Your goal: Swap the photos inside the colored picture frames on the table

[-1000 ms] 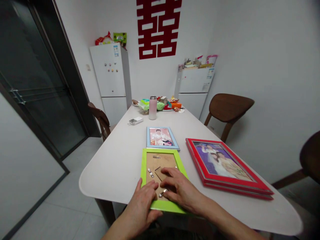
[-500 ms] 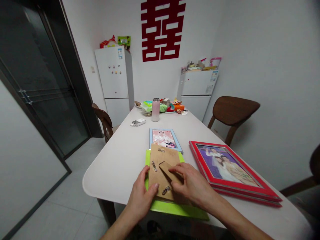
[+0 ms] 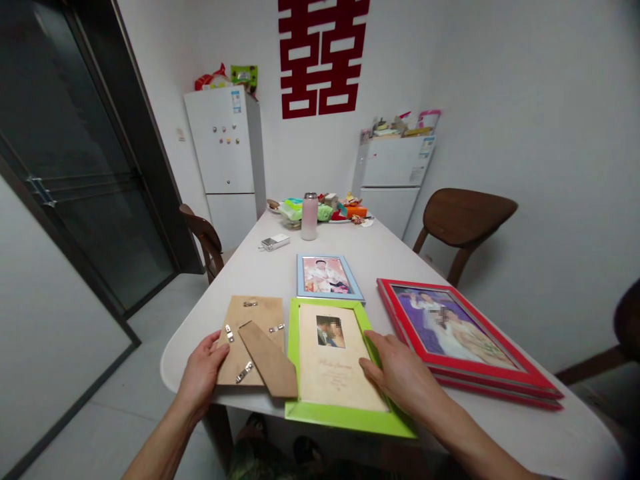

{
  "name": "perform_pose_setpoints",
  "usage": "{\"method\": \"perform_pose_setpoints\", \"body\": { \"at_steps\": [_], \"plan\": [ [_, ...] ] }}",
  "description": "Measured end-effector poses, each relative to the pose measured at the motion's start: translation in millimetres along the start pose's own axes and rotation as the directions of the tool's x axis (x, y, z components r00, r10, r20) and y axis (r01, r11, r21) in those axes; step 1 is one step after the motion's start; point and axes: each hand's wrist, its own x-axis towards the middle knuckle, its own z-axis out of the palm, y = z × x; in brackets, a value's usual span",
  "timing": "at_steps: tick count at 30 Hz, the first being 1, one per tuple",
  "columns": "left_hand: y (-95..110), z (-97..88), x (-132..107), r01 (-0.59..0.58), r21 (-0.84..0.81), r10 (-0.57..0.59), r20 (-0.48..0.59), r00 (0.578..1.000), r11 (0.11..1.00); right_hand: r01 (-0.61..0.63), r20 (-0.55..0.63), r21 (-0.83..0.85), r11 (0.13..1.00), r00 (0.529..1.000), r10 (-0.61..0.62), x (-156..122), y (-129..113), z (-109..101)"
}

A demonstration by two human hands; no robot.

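My left hand point(image 3: 203, 367) is closed on the left edge of a brown backing board point(image 3: 265, 313), its thumb on top. The board has metal clips and a hinged stand flap, and lies left of the green picture frame point(image 3: 293, 347), slightly over its edge. Inside that frame, a cream paper insert point(image 3: 325, 387) with a small photo and faint print is exposed. My right hand point(image 3: 400, 367) holds the frame's right side, with thumb and forefinger reaching over the rim to the insert. Its other fingers are hidden.
A light blue photo frame point(image 3: 300, 277) lies just beyond. Stacked red photo frames point(image 3: 480, 367) sit at the right. Farther back stand a pink bottle point(image 3: 309, 220), a small white device point(image 3: 275, 243) and several packages point(image 3: 293, 210). A wooden chair point(image 3: 465, 217) stands right of the white table point(image 3: 250, 267).
The backing board has moved off the green frame to the left in my left hand, uncovering the insert. My right hand has let go of the stand flap and moved to the frame's right side.
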Motion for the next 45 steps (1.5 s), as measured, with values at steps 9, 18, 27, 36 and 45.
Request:
{"method": "perform_pose_setpoints", "body": {
  "at_steps": [9,18,27,36,45],
  "plan": [
    [5,-20.4,9,-0.161,0.471,0.195,-0.024,0.98,0.867,-0.091,-0.025,0.06,0.994,0.995,0.093,7,-2,1],
    [12,80.6,-52,-0.632,0.551,0.407,0.485,0.774,0.545,-0.379,0.342,0.899,0.221,0.921,0.188,-8,-25,-34],
    [31,128.7,-73,-0.881,0.315,0.642,0.603,0.473,0.352,-0.276,0.245,0.909,0.314,0.96,0.135,-7,-19,-36],
    [37,44.6,-47,-0.407,0.354,0.434,0.005,0.901,0.842,-0.107,-0.026,0.173,0.979,0.993,0.113,5,3,-5],
    [-4,7.5,-34,-0.297,0.526,0.307,0.07,0.949,0.797,-0.026,-0.056,-0.074,0.997,0.998,0.022,4,0,11]
  ]
}}
